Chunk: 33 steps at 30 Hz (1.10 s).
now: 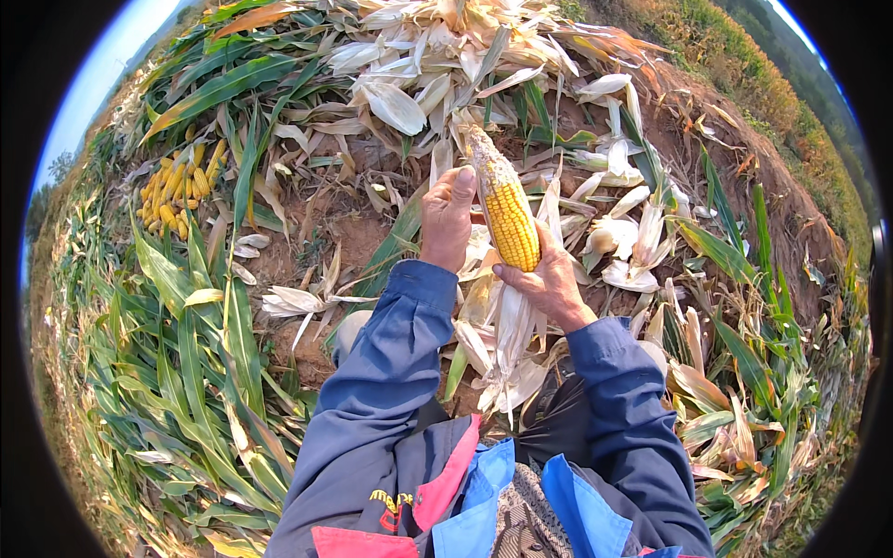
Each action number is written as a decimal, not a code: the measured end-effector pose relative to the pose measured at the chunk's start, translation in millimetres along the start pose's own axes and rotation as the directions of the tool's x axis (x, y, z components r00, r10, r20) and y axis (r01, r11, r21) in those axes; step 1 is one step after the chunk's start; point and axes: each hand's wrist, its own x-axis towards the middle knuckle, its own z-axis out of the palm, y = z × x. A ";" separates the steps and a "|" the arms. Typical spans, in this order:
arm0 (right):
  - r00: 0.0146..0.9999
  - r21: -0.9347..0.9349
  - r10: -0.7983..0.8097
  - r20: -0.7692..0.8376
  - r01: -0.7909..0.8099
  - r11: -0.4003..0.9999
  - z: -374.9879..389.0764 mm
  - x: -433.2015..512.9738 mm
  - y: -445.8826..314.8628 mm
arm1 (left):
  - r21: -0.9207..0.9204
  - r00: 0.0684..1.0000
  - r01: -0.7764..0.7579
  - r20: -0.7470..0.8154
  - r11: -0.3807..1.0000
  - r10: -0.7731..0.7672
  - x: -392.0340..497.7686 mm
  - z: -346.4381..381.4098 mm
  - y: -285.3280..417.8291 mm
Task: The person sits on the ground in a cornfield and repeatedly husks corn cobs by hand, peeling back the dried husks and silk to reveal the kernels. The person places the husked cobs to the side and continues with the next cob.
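Note:
An ear of corn (513, 216) with bare yellow kernels and a pale, chaffy tip points away from me, in front of my knees. Around its lower end my right hand (551, 279) is closed, the thumb across the near side. Pale husks (513, 328) hang down below that hand towards my lap. My left hand (446, 223) is at the ear's upper left side, fingers curled and thumb raised close to the tip. Whether those fingers grip anything is hidden from me.
Several husked ears (178, 188) lie piled on the ground at the left. Dry husks (432, 63) are heaped ahead, with more loose husks (621, 237) on the right. Green corn stalks and leaves (188, 376) cover the left side. Reddish soil (349, 237) shows between them.

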 end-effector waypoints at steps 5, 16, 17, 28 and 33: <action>0.999 -0.111 -0.021 -0.028 0.018 0.994 -5.1 -0.7 -2.7 | 0.050 0.999 0.000 0.044 0.999 -0.002 -0.1 -0.9 2.9; 0.997 0.130 0.056 0.060 -0.063 0.990 -0.2 -5.8 -0.6 | 0.577 0.937 -0.286 0.003 0.765 0.348 6.7 -5.4 -10.6; 0.995 0.186 0.058 0.084 -0.073 0.980 0.2 -5.9 -2.0 | 0.643 0.946 -0.247 -0.002 0.725 0.323 6.9 -6.2 -11.3; 0.986 0.667 0.130 -0.103 -0.029 0.745 -29.2 13.9 10.2 | 0.934 0.870 -0.353 0.308 -0.050 -0.384 -21.8 -15.1 -16.0; 0.988 0.513 0.082 -0.129 -0.004 0.858 -27.1 16.5 16.7 | 0.904 0.706 -0.422 0.377 0.071 -0.600 -41.5 3.3 -22.5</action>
